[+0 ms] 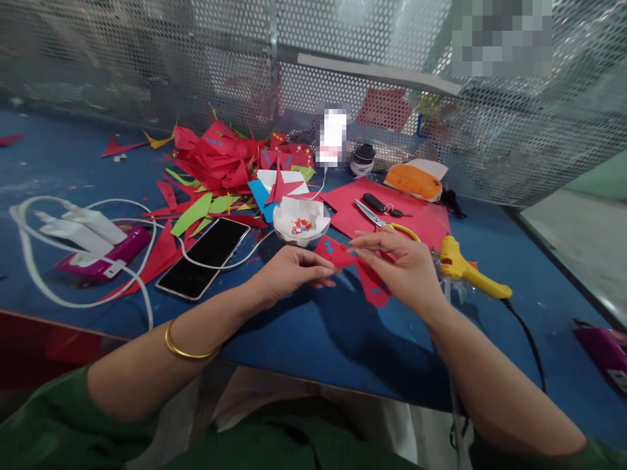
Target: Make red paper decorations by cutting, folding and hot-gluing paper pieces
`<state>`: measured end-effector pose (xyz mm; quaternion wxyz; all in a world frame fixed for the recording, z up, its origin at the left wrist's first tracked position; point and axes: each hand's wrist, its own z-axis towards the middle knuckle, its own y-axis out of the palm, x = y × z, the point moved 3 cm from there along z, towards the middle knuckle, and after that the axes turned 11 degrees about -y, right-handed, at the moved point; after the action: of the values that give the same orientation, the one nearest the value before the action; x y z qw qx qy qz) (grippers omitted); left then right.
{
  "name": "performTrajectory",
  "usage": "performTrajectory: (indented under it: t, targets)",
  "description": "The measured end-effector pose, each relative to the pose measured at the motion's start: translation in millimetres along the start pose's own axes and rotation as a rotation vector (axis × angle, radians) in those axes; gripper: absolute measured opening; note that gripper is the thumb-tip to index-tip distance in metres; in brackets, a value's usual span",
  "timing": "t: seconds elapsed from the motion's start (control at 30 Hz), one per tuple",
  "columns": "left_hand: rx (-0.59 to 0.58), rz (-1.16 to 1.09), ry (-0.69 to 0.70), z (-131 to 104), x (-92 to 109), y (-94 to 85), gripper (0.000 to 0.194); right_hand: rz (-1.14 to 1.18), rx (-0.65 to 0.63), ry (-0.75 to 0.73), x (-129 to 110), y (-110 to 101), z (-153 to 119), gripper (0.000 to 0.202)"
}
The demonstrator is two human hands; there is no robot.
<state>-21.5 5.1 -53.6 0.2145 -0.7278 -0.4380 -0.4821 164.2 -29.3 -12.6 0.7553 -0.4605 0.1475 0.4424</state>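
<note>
A red paper cutout (373, 287) with small blue squares on it is between and beneath my hands. My left hand (298, 271) is at its left edge, thumb and fingertips pressed together; what is in the pinch is too small to make out. My right hand (402, 266) hovers over the cutout's right part, thumb and fingers drawn together toward the left hand, any held thing too small to see. Just behind them stands a clear bowl (280, 230) lined with white paper, holding tiny red, orange and blue bits (302, 226). Scissors (371, 213) with yellow handles lie behind my right hand.
A yellow glue gun (473, 269) with a black cord lies right. Black phone (204, 258), white cables (29, 274) and a purple power bank (132, 245) are left. Red paper scraps (215, 160) pile up behind. A red sheet (428, 225) bears a black key fob (375, 203).
</note>
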Motion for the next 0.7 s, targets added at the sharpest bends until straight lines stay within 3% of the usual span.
performTrajectory:
  t: [0.17,0.27,0.7]
  targets:
    - [-0.041,-0.071,-0.015,2.2,-3.4,2.3,0.013,-0.196,0.027,-0.282,-17.0,12.1,-9.5,0.012]
    - [-0.064,-0.108,-0.024,2.2,-5.4,1.5,0.015,-0.298,0.055,-0.379,-21.2,19.1,-12.7,0.013]
    - [-0.058,-0.136,-0.004,2.9,-6.4,-0.4,0.013,-0.514,0.085,-0.540,-21.2,28.9,-20.6,0.023]
